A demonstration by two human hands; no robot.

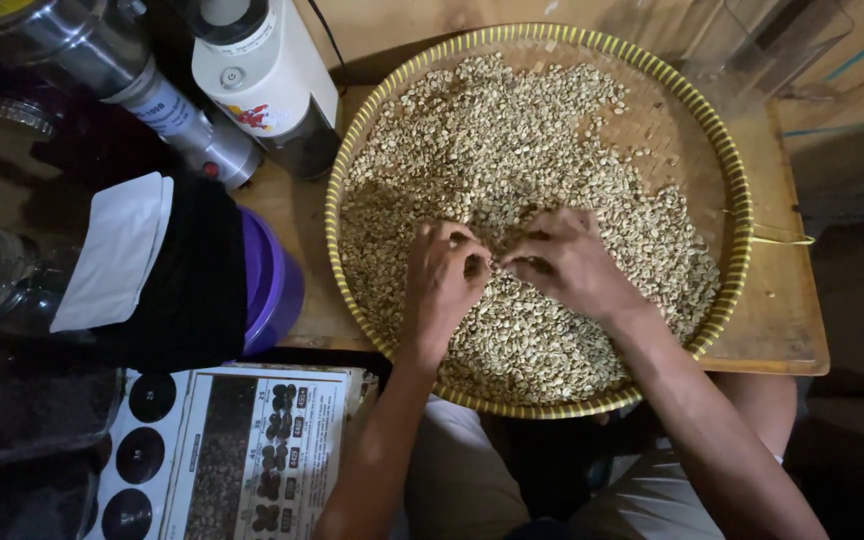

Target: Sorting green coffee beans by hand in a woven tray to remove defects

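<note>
A wide round woven tray with a yellow-green rim (742, 215) lies on a wooden table and is spread with several pale green beans (492, 140). My left hand (442, 285) rests on the beans near the tray's middle, fingers curled and pinched together. My right hand (567, 262) lies just beside it, fingertips bent down into the beans. The fingertips of both hands nearly meet. Whether either hand pinches a bean I cannot tell. Both forearms reach in over the tray's near rim.
A purple container (274, 285) under black cloth and white paper (117, 250) stands left of the tray. A white appliance (267, 80) and a metal cylinder (122, 70) stand at the back left. A printed chart (252, 450) lies near left. The wooden table (787, 320) ends at right.
</note>
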